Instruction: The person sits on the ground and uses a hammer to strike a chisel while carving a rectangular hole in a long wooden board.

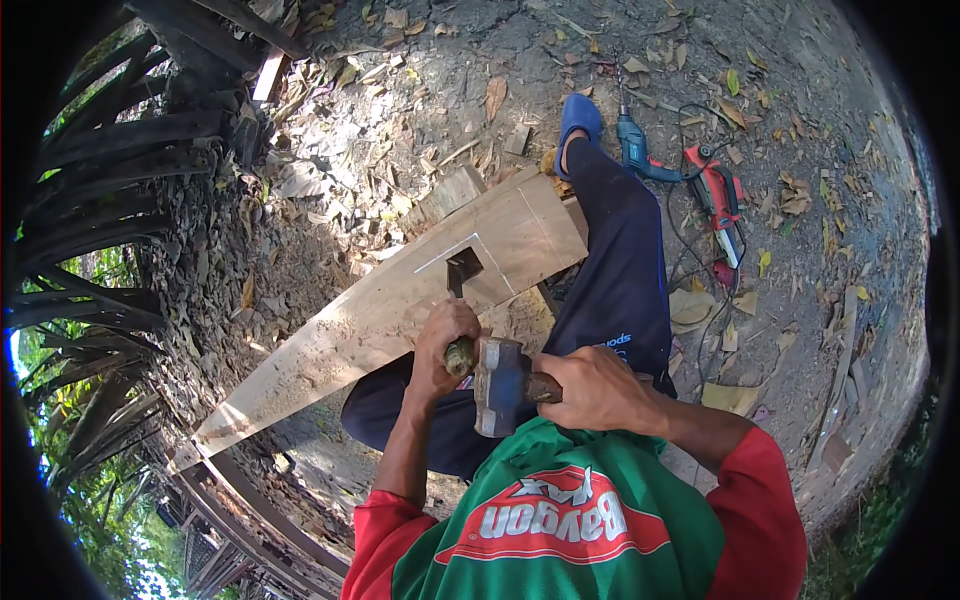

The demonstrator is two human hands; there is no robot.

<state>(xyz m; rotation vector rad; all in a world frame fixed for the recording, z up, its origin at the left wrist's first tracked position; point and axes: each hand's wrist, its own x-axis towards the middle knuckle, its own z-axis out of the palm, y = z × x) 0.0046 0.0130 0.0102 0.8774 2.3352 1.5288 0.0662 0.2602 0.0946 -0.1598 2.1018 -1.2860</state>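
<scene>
Above the pale plank (360,315), we note our left hand (440,342), fingers curled snugly round a chisel (460,356) — blade at the square hole (467,263) — and our right hand (600,385) wrapped round a hammer (500,388).

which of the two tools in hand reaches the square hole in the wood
The chisel in the left hand: its blade reaches the square hole, whereas the hammer in the right hand is back from it.

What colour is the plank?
The plank is light brown, with white lines around its hole; head view.
</scene>
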